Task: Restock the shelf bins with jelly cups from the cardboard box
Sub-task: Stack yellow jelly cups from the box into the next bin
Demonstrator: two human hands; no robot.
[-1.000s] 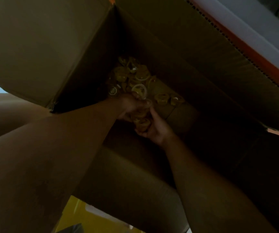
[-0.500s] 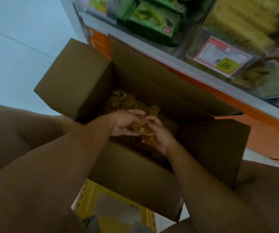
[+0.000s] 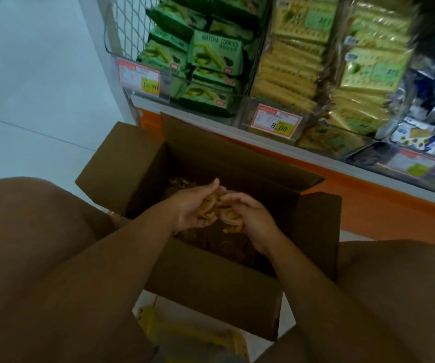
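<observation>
Both your hands meet above the open cardboard box (image 3: pixel 211 281): your left hand (image 3: pixel 191 209) cradles several jelly cups (image 3: pixel 208 205) in its curled palm, and your right hand (image 3: pixel 251 217) curls its fingers over others. More jelly cups lie loose inside the box, which sits below the shelf bins (image 3: pixel 247 111).

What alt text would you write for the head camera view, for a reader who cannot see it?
A person's left hand and right hand together hold a handful of orange jelly cups over an open cardboard box between their legs. Behind the box, shelf bins hold green matcha cookie packs and pale cracker packs, with price tags.
</observation>
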